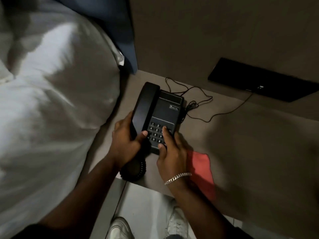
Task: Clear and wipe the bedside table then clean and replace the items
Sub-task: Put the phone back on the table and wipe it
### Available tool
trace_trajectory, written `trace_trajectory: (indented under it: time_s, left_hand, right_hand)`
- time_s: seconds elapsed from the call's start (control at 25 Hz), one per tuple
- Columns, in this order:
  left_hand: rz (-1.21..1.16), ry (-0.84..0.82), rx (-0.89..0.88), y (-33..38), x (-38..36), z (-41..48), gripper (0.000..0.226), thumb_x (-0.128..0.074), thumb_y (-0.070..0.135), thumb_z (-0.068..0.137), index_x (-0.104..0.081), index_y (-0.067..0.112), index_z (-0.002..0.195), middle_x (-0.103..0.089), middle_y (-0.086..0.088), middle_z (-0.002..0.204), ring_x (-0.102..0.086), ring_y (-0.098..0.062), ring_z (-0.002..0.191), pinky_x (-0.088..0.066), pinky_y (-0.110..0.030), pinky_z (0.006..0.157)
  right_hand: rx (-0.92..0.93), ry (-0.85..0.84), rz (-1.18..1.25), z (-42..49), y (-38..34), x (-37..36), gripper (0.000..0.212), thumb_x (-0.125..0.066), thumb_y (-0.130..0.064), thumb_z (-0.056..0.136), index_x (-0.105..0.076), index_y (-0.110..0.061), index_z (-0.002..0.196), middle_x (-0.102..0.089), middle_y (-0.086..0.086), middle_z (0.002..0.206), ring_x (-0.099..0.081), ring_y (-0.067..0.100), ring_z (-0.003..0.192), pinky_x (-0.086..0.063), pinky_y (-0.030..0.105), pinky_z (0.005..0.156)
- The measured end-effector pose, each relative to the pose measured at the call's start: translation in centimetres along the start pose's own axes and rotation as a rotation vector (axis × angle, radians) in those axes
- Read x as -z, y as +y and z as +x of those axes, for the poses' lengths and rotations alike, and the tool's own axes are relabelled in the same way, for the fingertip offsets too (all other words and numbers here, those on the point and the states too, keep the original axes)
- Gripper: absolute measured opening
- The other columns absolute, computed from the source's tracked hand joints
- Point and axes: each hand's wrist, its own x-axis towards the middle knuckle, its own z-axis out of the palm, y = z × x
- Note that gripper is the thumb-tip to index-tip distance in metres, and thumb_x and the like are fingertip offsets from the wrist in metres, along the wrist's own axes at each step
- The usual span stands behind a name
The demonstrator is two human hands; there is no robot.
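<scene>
Black plastic desk telephone (pixel 164 112) sits on the matte beige bedside table (pixel 250 135), left end near the white pillow (pixel 51 83). Left hand (pixel 126 140) is wrapped around the glossy handset (pixel 145 107), which lies on its cradle, long axis running away from the person. Right hand (pixel 170 152) has fingers on the keypad and also seems to hold a red cloth (pixel 202 171) beneath the palm. Thin cord (pixel 198 104) trails toward the wall. Left hand nearer for lifting, likely.
</scene>
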Motion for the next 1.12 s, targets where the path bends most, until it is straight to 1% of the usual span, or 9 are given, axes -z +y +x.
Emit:
trace_trajectory:
  time_s: [0.16,0.28,0.36,0.44,0.52,0.64,0.76,0.92,1.12]
  left_hand:
    - [0.013,0.026,0.019,-0.7,-0.1,0.4,0.077,-0.066,0.041,0.081,-0.028,0.039,0.148,-0.044,-0.011,0.141,-0.039,-0.029,0.134,-0.034,-0.048,0.112]
    - [0.049,0.019,0.044,-0.5,0.3,0.1,0.086,-0.07,0.036,0.085,-0.018,0.034,0.153,-0.034,-0.01,0.147,-0.036,-0.034,0.136,-0.031,-0.053,0.113]
    - [0.07,0.01,0.043,-0.8,0.4,-0.6,0.093,-0.073,0.041,0.081,-0.016,0.033,0.154,-0.034,-0.011,0.147,-0.035,-0.033,0.135,-0.032,-0.049,0.113]
    - [0.102,0.025,-0.012,-1.3,0.6,-1.8,0.1,-0.073,0.05,0.073,-0.016,0.032,0.153,-0.039,-0.011,0.144,-0.035,-0.029,0.134,-0.033,-0.042,0.108]
    - [0.142,0.061,-0.045,-2.1,0.7,-2.9,0.105,-0.072,0.055,0.068,-0.016,0.027,0.152,-0.042,-0.009,0.143,-0.034,-0.026,0.133,-0.034,-0.042,0.106]
    - [0.153,0.1,-0.052,-3.1,0.5,-3.5,0.104,-0.073,0.057,0.07,-0.019,0.021,0.152,-0.044,-0.005,0.142,-0.039,-0.023,0.131,-0.036,-0.043,0.108]
    - [0.136,0.077,-0.131,-2.7,0.6,-2.4,0.095,-0.068,0.061,0.071,-0.027,0.021,0.147,-0.049,-0.003,0.137,-0.046,-0.023,0.123,-0.04,-0.044,0.105]
    - [0.269,-0.033,-0.237,-2.9,0.6,0.8,0.1,-0.058,0.07,0.076,-0.022,0.016,0.151,-0.039,-0.009,0.151,-0.036,-0.028,0.137,-0.027,-0.047,0.116]
    - [0.21,-0.028,-0.279,-5.0,0.4,1.1,0.105,-0.061,0.072,0.073,-0.022,0.016,0.153,-0.031,-0.006,0.158,-0.022,-0.024,0.148,-0.011,-0.045,0.122]
  right_hand:
    - [0.054,-0.054,0.026,0.0,0.8,1.0,0.054,-0.069,-0.01,0.084,-0.054,-0.02,0.135,-0.055,0.017,0.14,-0.055,0.03,0.127,-0.021,0.005,0.104]
    - [0.142,0.011,-0.171,-2.8,3.5,3.5,0.048,-0.051,-0.037,0.091,-0.051,-0.024,0.136,-0.049,0.003,0.146,-0.046,0.023,0.136,-0.021,0.022,0.114]
    - [0.14,-0.015,-0.366,-4.9,6.0,4.0,0.062,-0.041,-0.058,0.086,-0.043,-0.029,0.142,-0.039,0.005,0.154,-0.035,0.033,0.142,-0.022,0.047,0.114]
    - [0.164,-0.112,-0.477,-5.8,8.9,3.3,0.068,-0.032,-0.067,0.085,-0.031,-0.036,0.146,-0.03,0.007,0.158,-0.027,0.043,0.143,-0.024,0.059,0.11]
    - [0.231,-0.162,-0.474,-4.6,10.7,2.6,0.061,-0.033,-0.057,0.089,-0.034,-0.034,0.145,-0.034,0.007,0.156,-0.032,0.044,0.14,-0.028,0.058,0.111]
    - [0.304,-0.024,-0.305,-0.4,9.4,2.5,0.053,-0.048,-0.03,0.084,-0.046,-0.022,0.136,-0.05,0.008,0.145,-0.045,0.032,0.132,-0.03,0.046,0.114]
    - [0.348,0.089,-0.081,2.9,3.5,1.8,0.049,-0.047,-0.03,0.088,-0.043,-0.02,0.136,-0.053,0.008,0.14,-0.049,0.026,0.127,-0.032,0.034,0.107]
    - [0.429,0.031,-0.042,6.4,-3.1,-0.7,0.055,-0.052,-0.033,0.089,-0.04,-0.024,0.141,-0.042,0.009,0.15,-0.034,0.03,0.137,-0.037,0.047,0.109]
    - [0.447,-0.077,-0.397,11.8,-5.7,-3.7,0.06,-0.055,-0.047,0.086,-0.039,-0.031,0.141,-0.028,0.011,0.157,-0.017,0.043,0.144,-0.031,0.059,0.111]
